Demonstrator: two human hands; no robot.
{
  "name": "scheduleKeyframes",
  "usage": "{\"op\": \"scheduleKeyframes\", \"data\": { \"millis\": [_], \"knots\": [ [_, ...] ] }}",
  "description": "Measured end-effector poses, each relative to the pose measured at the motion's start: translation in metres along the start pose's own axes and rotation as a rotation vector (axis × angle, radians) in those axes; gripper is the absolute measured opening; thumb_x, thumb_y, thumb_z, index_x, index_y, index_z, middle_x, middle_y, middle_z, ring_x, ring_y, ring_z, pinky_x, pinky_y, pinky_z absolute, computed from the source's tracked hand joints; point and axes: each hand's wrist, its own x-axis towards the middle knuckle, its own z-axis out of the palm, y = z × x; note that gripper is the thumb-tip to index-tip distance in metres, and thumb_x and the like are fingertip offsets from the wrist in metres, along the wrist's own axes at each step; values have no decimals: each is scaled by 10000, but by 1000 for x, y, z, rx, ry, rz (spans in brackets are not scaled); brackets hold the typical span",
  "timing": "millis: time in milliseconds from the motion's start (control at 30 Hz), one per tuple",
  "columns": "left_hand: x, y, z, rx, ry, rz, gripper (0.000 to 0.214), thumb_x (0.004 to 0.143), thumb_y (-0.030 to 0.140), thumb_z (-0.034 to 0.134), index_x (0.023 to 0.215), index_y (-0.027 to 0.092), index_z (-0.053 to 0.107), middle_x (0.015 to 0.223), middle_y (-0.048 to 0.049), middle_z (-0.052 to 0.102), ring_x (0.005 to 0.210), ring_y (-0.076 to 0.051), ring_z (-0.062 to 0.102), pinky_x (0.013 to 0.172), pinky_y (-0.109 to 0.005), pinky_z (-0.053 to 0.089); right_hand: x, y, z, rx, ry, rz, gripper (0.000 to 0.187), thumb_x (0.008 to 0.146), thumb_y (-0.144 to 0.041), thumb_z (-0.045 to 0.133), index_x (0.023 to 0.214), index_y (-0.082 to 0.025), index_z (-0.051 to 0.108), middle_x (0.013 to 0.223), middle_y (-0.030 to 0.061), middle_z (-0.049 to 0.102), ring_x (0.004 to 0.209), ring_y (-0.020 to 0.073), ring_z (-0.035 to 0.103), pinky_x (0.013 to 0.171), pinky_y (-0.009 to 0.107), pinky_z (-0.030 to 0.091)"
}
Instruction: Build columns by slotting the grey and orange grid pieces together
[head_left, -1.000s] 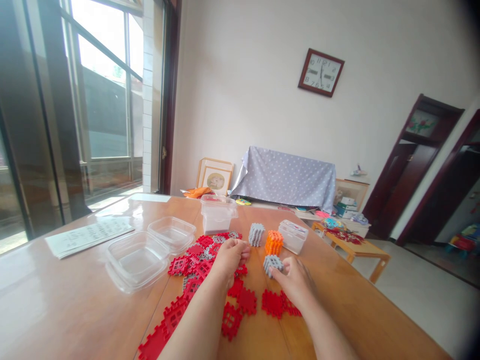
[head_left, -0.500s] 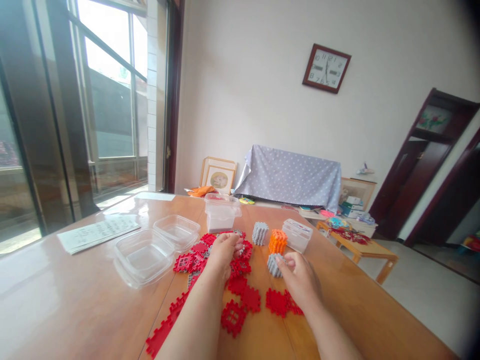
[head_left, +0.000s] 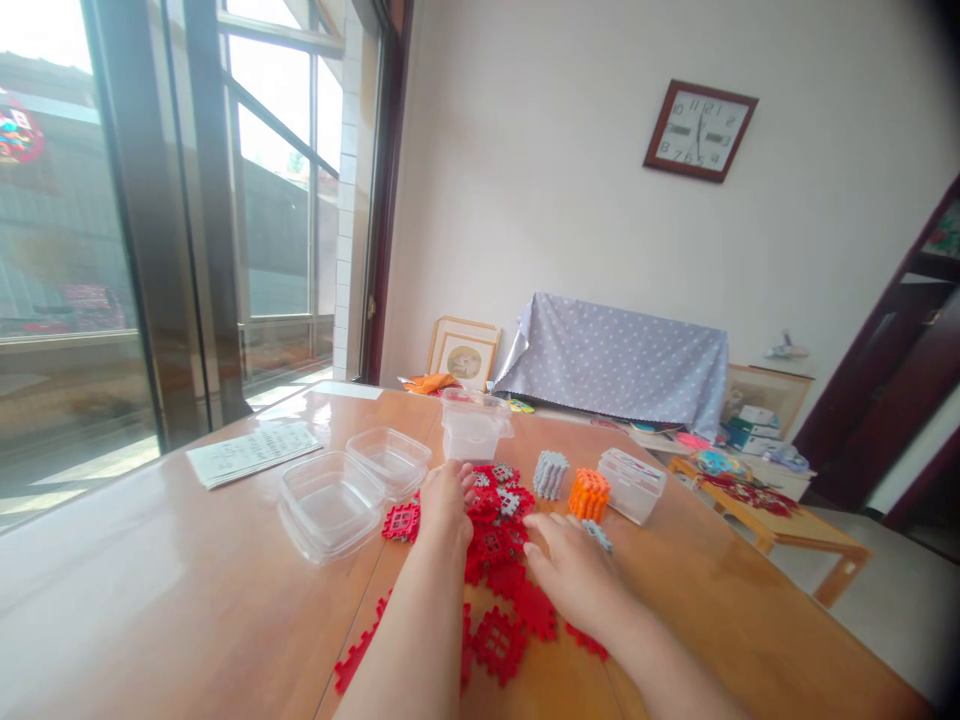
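Note:
A pile of red window-pattern tiles [head_left: 496, 527], with a few grey ones mixed in, lies on the wooden table [head_left: 150, 600]. My left hand [head_left: 444, 500] rests on the pile's left side, its fingertips curled down among the tiles and hidden. Palm down, my right hand [head_left: 571, 572] lies over the red tiles on the right with its fingers stretched out. A small grey tile piece [head_left: 598, 535] shows just beyond its knuckles. A grey tile stack [head_left: 550, 473] and an orange tile stack [head_left: 589, 494] stand behind the pile.
Two shallow clear tubs [head_left: 330, 500] [head_left: 390, 458] sit left of the pile and a taller clear container [head_left: 474, 430] behind it. A small lidded box [head_left: 632, 484] is at the right and a printed sheet [head_left: 251, 452] at the far left. A low side table [head_left: 810, 525] stands beyond the table's right edge.
My right hand has left the grey stack it was gripping and flattened over the red tiles. My left hand stays on the pile. The camera has turned left.

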Motion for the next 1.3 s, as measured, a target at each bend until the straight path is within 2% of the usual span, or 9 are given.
{"op": "scheduleKeyframes", "data": {
  "millis": [133, 200, 367, 433, 533, 700, 933, 1100, 1300],
  "knots": [
    [-8, -1, 4, 12, -24, -15, 216, 801, 252, 658, 989, 174, 587, 1013, -89, 711, 775, -137, 695, 656, -240, 483, 36, -14, 7, -91, -31, -1, 392, 919, -230, 515, 1294, -254, 626, 1247, 92, 704, 1183, 289, 583, 984, 390, 426],
    [-12, 0, 5, 30, -44, -28, 235, 792, 263, 671, 994, 169, 597, 1026, -101, 715, 810, -156, 703, 678, -258, 484, 54, -19, 14, -133, -60, 47, 411, 917, -207, 498, 1313, -228, 606, 1271, 114, 694, 1186, 299, 587, 978, 404, 425],
    [-18, 2, 4, 98, -63, -34, 279, 757, 304, 707, 991, 174, 630, 1051, -106, 722, 899, -216, 707, 660, -284, 437, 75, -23, 28, -193, -152, 160, 304, 895, -245, 527, 1155, -203, 678, 1153, 159, 731, 1137, 352, 624, 911, 453, 442],
    [-18, 3, 4, 117, -48, -27, 249, 764, 316, 693, 964, 182, 630, 1070, -101, 719, 913, -221, 699, 658, -289, 423, 73, -20, 32, -197, -164, 152, 274, 879, -273, 556, 1109, -218, 695, 1121, 148, 737, 1131, 356, 627, 902, 451, 443],
    [-18, 3, 4, 129, -27, -8, 222, 762, 315, 686, 938, 191, 630, 1071, -89, 713, 917, -216, 683, 660, -286, 420, 66, -15, 34, -188, -136, 139, 336, 841, -295, 605, 1165, -241, 675, 1175, 123, 716, 1142, 345, 616, 911, 423, 439],
    [-23, 4, 5, 143, -16, 19, 203, 756, 316, 675, 908, 192, 620, 937, -66, 701, 837, -198, 658, 603, -269, 393, 47, -8, 29, -112, -79, 85, 388, 799, -236, 633, 1186, -254, 658, 1138, 89, 706, 1113, 289, 628, 921, 347, 440],
    [-29, 5, 7, 180, -49, 49, 129, 754, 297, 647, 834, 204, 606, 803, -42, 675, 714, -180, 624, 552, -257, 375, 26, -8, 18, -25, 63, -2, 505, 808, -199, 605, 1310, -245, 586, 1204, 100, 661, 1164, 282, 611, 999, 367, 455],
    [-32, 1, 8, 235, -193, 48, 169, 756, 311, 682, 870, 188, 658, 868, -69, 716, 704, -165, 624, 598, -256, 422, 21, -3, 11, 73, 201, -36, 528, 823, -219, 584, 1349, -248, 543, 1246, 90, 640, 1193, 286, 596, 1030, 408, 478],
    [-40, -7, 10, 319, -427, 38, 153, 710, 321, 733, 752, 179, 698, 675, -24, 656, 575, -131, 534, 539, -242, 359, 16, -1, -2, 138, 311, -13, 507, 842, -249, 575, 1346, -247, 527, 1295, 98, 623, 1216, 297, 589, 1045, 462, 485]
  ]
}}
